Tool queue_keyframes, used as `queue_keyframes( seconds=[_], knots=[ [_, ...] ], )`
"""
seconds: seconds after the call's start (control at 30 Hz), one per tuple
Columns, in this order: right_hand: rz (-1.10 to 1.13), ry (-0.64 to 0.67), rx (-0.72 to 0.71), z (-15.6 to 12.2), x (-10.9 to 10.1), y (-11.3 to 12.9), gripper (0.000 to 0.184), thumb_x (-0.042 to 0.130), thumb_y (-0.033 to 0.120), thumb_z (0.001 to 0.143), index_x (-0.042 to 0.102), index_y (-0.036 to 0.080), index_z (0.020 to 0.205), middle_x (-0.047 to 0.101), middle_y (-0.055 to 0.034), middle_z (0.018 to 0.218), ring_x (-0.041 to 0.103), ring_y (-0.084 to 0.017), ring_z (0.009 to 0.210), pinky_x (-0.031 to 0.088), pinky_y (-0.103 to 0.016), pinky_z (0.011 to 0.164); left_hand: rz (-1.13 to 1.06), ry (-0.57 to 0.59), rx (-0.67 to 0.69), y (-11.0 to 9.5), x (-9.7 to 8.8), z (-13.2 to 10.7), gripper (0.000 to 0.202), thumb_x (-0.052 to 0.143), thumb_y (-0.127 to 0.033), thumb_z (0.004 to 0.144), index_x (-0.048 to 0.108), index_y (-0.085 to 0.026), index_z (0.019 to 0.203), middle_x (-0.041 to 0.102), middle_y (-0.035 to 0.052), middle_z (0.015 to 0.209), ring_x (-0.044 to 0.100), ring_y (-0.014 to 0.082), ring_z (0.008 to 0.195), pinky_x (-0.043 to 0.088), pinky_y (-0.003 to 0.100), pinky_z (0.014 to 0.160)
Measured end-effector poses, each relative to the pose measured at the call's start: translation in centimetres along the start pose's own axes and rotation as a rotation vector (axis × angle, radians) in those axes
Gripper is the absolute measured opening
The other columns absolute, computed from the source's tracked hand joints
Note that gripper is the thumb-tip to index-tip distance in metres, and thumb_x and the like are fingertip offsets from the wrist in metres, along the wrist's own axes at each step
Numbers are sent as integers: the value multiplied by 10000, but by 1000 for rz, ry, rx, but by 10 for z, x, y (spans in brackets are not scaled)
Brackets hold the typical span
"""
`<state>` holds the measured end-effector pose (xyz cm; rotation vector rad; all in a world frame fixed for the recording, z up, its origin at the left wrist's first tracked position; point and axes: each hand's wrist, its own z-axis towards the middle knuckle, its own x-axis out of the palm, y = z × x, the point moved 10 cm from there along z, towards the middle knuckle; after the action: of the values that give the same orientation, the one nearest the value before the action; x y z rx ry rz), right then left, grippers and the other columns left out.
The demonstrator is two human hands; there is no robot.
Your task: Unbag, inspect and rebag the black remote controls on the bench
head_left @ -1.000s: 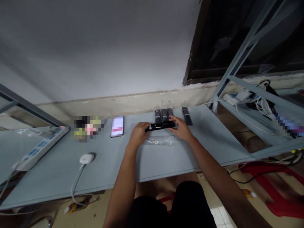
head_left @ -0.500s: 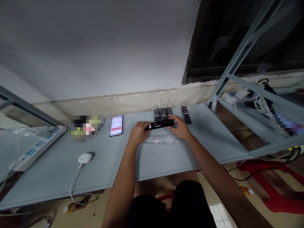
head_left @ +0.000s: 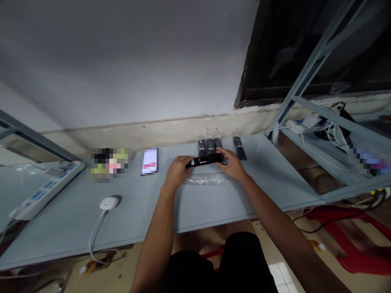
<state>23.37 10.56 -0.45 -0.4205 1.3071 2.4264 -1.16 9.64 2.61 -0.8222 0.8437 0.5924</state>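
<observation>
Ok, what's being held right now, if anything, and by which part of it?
A long black object, held by its two ends: the left hand grips its left end and the right hand its right end.

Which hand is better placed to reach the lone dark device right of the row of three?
Probably the right hand: it is nearer the lone device, with the left hand farther away. Both hold the black object, so the right would have to let go first.
</observation>
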Motion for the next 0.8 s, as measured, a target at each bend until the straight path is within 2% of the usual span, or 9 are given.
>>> queue_keyframes(
  seconds=[0.13, 0.23, 0.3, 0.37, 0.47, 0.6, 0.73, 0.8],
  knots=[
    [25, -11, 64, 1, -2, 0, 557, 819, 328, 817, 712, 279, 1361, 771, -104, 1267, 698, -283, 1078, 583, -431, 857, 5, 1, 3, 0, 0, -1, 427, 700, -140, 894, 726, -213, 1315, 752, 99, 1278, 646, 308, 1210, 552, 497, 1088],
    [82, -1, 178, 0, 0, -8, 389, 777, 484, 880, 792, 242, 1184, 812, -92, 1098, 730, -276, 964, 586, -412, 820, 8, 1, 3, -1, 0, 0, 430, 697, -146, 895, 727, -224, 1317, 750, 97, 1285, 645, 311, 1219, 548, 502, 1094],
    [150, 11, 256, -2, 5, -15, 408, 708, 570, 921, 811, 220, 1105, 810, -70, 948, 739, -256, 851, 599, -396, 789, 3, -3, 13, -4, -1, 0, 428, 696, -153, 900, 726, -225, 1320, 749, 93, 1289, 643, 310, 1225, 547, 500, 1095],
    [221, 7, 312, -4, 8, -21, 467, 676, 629, 921, 816, 212, 1078, 799, -59, 895, 741, -250, 803, 617, -386, 757, -15, -11, 42, -9, -2, 1, 419, 691, -160, 910, 726, -231, 1322, 750, 88, 1289, 643, 301, 1221, 549, 496, 1093],
    [260, 34, 355, -6, 17, -24, 497, 679, 661, 897, 822, 227, 1093, 806, -58, 939, 742, -238, 741, 620, -372, 695, -36, -18, 99, -21, -3, 2, 423, 689, -163, 921, 721, -245, 1335, 752, 84, 1288, 643, 288, 1211, 552, 492, 1088],
    [247, 99, 395, -9, 25, -24, 502, 691, 660, 885, 825, 227, 1102, 789, -40, 869, 692, -191, 589, 541, -314, 572, -41, -1, 155, -34, 1, 2, 447, 697, -160, 922, 708, -243, 1362, 748, 80, 1311, 635, 288, 1222, 553, 490, 1088],
    [256, 123, 423, -9, 25, -18, 500, 682, 682, 880, 815, 209, 973, 681, -6, 660, 554, -149, 480, 435, -280, 478, -58, 24, 184, -45, 7, 2, 447, 698, -178, 935, 699, -233, 1378, 749, 87, 1313, 642, 285, 1220, 558, 488, 1080],
    [268, 143, 420, -9, 25, -14, 492, 688, 694, 864, 789, 214, 879, 631, 3, 621, 517, -149, 488, 428, -277, 460, -63, 44, 197, -50, 11, 2, 436, 694, -203, 948, 697, -234, 1383, 751, 94, 1303, 649, 285, 1219, 562, 490, 1072]
  ],
)
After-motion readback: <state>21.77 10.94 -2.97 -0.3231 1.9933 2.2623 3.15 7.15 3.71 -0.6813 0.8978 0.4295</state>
